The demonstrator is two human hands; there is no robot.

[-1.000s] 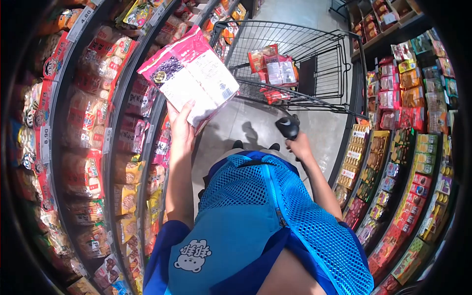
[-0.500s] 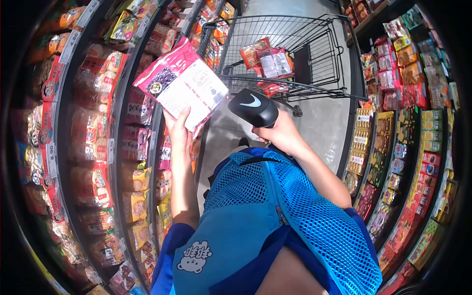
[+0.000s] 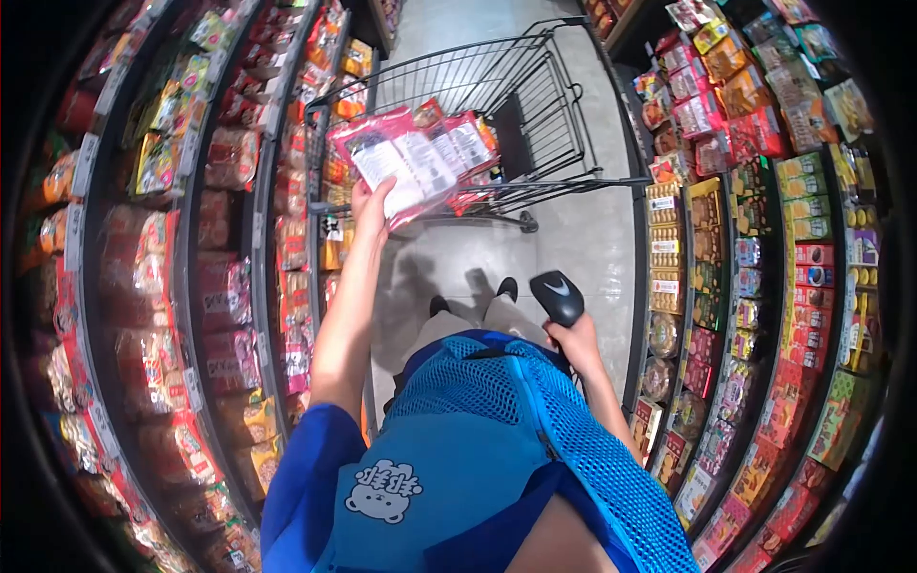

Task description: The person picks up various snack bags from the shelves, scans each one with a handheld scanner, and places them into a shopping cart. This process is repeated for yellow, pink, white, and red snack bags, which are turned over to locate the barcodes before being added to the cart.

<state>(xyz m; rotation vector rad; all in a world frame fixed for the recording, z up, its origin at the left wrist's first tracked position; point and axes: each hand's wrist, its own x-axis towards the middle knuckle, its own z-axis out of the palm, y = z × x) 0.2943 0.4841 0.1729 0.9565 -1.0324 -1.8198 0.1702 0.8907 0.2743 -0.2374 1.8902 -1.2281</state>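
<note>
My left hand (image 3: 373,203) is closed on the lower edge of a pink-and-white food packet (image 3: 409,174), its printed back panel facing up. The arm is stretched forward, holding the packet over the near left part of a black wire shopping cart (image 3: 513,138). Other red and pink packets (image 3: 468,143) lie in the cart, partly hidden behind the held one. Lower and to the right, my right hand (image 3: 577,341) grips a black handheld barcode scanner (image 3: 557,297), its head pointing forward and away from the packet.
Shelves of bagged snacks (image 3: 153,363) with price strips line the left side. On the right, more shelves hold boxes and packets (image 3: 793,353). The grey floor (image 3: 449,258) of the aisle runs between them, with my shoes (image 3: 508,288) on it.
The packet has moved forward, away from my body and over the cart. My right hand has drawn the scanner back and away from the packet. The view has shifted.
</note>
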